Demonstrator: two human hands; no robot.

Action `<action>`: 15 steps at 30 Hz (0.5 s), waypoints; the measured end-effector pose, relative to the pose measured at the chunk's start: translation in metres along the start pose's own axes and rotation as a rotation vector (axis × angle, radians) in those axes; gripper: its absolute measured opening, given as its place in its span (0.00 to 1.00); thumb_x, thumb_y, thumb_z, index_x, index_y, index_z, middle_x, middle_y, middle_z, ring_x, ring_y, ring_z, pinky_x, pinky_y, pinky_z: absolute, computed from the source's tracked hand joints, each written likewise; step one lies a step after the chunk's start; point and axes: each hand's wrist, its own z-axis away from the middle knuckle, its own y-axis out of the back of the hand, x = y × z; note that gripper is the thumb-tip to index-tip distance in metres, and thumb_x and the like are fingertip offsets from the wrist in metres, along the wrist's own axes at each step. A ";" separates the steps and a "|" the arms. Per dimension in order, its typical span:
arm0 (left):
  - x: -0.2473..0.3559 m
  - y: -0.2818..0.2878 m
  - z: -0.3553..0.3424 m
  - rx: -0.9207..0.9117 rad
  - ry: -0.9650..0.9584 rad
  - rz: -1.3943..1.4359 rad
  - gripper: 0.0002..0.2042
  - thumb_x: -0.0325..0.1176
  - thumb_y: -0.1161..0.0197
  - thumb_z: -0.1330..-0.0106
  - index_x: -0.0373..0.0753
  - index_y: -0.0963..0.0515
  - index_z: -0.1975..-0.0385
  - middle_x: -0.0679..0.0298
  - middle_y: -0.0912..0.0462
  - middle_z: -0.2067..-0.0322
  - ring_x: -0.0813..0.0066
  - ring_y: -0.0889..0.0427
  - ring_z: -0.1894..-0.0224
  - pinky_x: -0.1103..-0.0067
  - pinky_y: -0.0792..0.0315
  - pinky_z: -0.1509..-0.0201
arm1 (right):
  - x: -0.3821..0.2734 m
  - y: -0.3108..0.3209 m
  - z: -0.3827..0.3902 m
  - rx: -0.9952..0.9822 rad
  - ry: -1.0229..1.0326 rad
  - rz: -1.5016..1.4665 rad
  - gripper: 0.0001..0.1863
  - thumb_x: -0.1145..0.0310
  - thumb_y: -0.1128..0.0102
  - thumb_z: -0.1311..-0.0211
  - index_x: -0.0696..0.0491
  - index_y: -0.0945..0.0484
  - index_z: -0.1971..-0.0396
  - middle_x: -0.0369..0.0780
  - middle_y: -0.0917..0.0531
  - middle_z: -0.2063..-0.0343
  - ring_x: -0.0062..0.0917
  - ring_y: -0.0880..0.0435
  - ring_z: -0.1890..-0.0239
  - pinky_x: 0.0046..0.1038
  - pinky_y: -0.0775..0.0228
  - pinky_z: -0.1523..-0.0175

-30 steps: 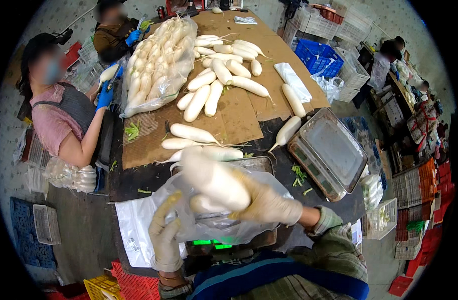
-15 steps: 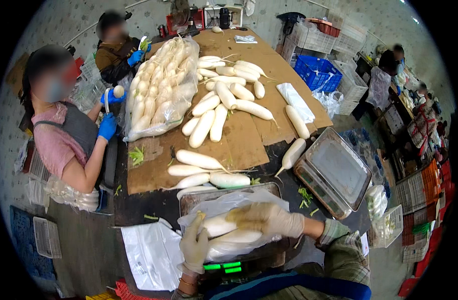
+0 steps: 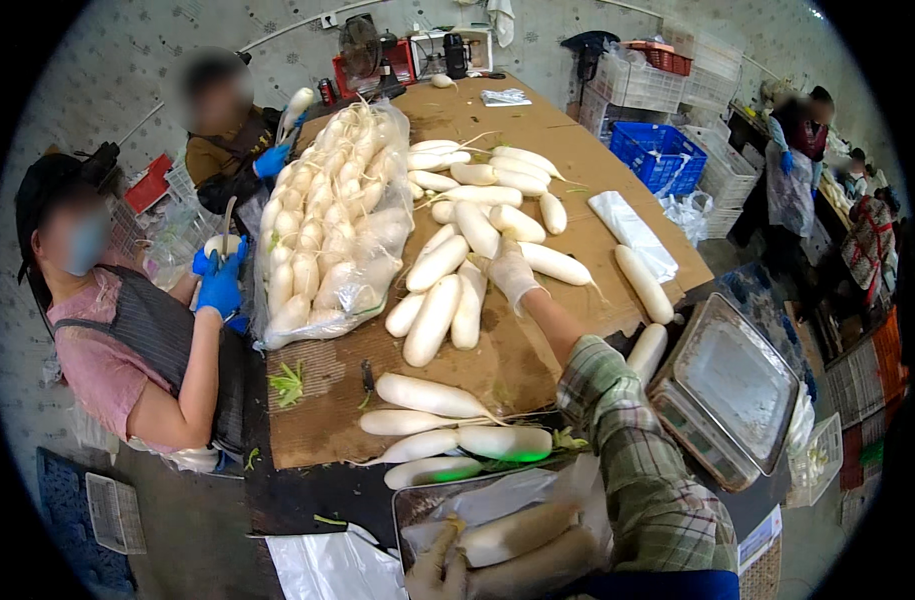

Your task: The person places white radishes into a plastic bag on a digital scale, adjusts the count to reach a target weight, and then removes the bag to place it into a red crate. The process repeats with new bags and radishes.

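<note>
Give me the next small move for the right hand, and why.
Probably lift one white radish off the cardboard: the right hand is down among the radishes there, while the left hand is at the plastic bag, where two radishes show.

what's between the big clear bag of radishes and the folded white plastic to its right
In the head view, a pile of loose white radishes lies there on the cardboard, and the right hand is touching it.
</note>
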 end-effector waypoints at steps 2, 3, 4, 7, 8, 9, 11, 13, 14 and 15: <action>-0.005 -0.001 0.002 0.010 0.001 -0.006 0.16 0.26 0.42 0.33 0.36 0.23 0.45 0.55 0.17 0.62 0.70 0.20 0.62 0.77 0.26 0.55 | -0.003 -0.009 -0.004 0.060 -0.047 0.034 0.45 0.62 0.31 0.45 0.57 0.45 0.30 0.53 0.26 0.43 0.43 0.26 0.42 0.33 0.34 0.38; -0.006 -0.001 0.002 0.007 0.019 -0.013 0.16 0.26 0.42 0.33 0.36 0.22 0.45 0.56 0.17 0.63 0.69 0.20 0.63 0.77 0.26 0.56 | -0.003 -0.010 -0.004 0.011 -0.065 -0.011 0.42 0.61 0.31 0.44 0.58 0.42 0.33 0.51 0.24 0.45 0.40 0.24 0.44 0.32 0.33 0.39; -0.004 -0.002 0.006 0.001 0.047 -0.004 0.16 0.26 0.42 0.33 0.36 0.22 0.46 0.56 0.17 0.64 0.69 0.20 0.64 0.77 0.26 0.57 | -0.004 -0.001 0.001 -0.044 -0.086 -0.037 0.39 0.61 0.32 0.43 0.59 0.39 0.35 0.49 0.22 0.48 0.38 0.23 0.46 0.32 0.32 0.41; -0.008 0.001 0.004 -0.027 0.023 -0.063 0.18 0.27 0.41 0.32 0.35 0.25 0.42 0.57 0.18 0.63 0.72 0.21 0.62 0.78 0.27 0.55 | -0.007 0.041 0.032 -0.166 -0.217 -0.210 0.27 0.58 0.35 0.39 0.58 0.27 0.45 0.43 0.18 0.57 0.26 0.20 0.56 0.26 0.28 0.53; -0.014 -0.002 0.004 -0.005 0.002 -0.029 0.18 0.25 0.41 0.34 0.33 0.24 0.44 0.56 0.17 0.59 0.71 0.21 0.57 0.78 0.28 0.50 | -0.016 0.061 0.056 -0.235 -0.264 -0.389 0.27 0.57 0.36 0.39 0.58 0.26 0.46 0.41 0.17 0.58 0.24 0.20 0.59 0.25 0.28 0.56; -0.022 -0.007 0.002 0.019 -0.017 0.005 0.17 0.23 0.42 0.35 0.31 0.23 0.46 0.55 0.17 0.55 0.70 0.20 0.53 0.77 0.29 0.46 | -0.025 0.084 0.083 -0.303 -0.314 -0.568 0.26 0.56 0.36 0.38 0.57 0.26 0.46 0.40 0.17 0.60 0.22 0.20 0.63 0.24 0.28 0.59; -0.028 -0.012 0.002 0.044 -0.054 0.094 0.17 0.21 0.42 0.37 0.31 0.22 0.47 0.53 0.17 0.51 0.66 0.19 0.49 0.76 0.29 0.42 | -0.030 0.133 0.136 -0.360 -0.375 -0.809 0.24 0.54 0.38 0.37 0.55 0.25 0.48 0.37 0.17 0.62 0.20 0.21 0.69 0.22 0.29 0.65; -0.017 -0.008 0.006 0.061 -0.003 0.226 0.17 0.20 0.43 0.36 0.32 0.22 0.46 0.54 0.18 0.48 0.69 0.20 0.47 0.76 0.29 0.41 | -0.029 0.169 0.187 -0.378 -0.401 -0.941 0.23 0.52 0.40 0.36 0.53 0.25 0.50 0.35 0.18 0.65 0.20 0.22 0.74 0.21 0.31 0.70; -0.016 -0.005 0.012 0.069 0.075 0.229 0.19 0.19 0.44 0.36 0.30 0.24 0.45 0.55 0.20 0.46 0.70 0.22 0.45 0.77 0.30 0.40 | -0.056 0.199 0.219 -0.352 -0.454 -0.860 0.21 0.50 0.43 0.35 0.53 0.24 0.54 0.34 0.18 0.70 0.21 0.22 0.79 0.20 0.33 0.74; -0.010 0.002 0.014 0.078 0.077 0.343 0.21 0.17 0.47 0.38 0.31 0.25 0.43 0.56 0.21 0.43 0.70 0.23 0.44 0.78 0.31 0.40 | -0.061 0.224 0.244 -0.274 -0.421 -0.868 0.19 0.52 0.42 0.36 0.53 0.23 0.58 0.35 0.19 0.75 0.22 0.22 0.79 0.20 0.33 0.75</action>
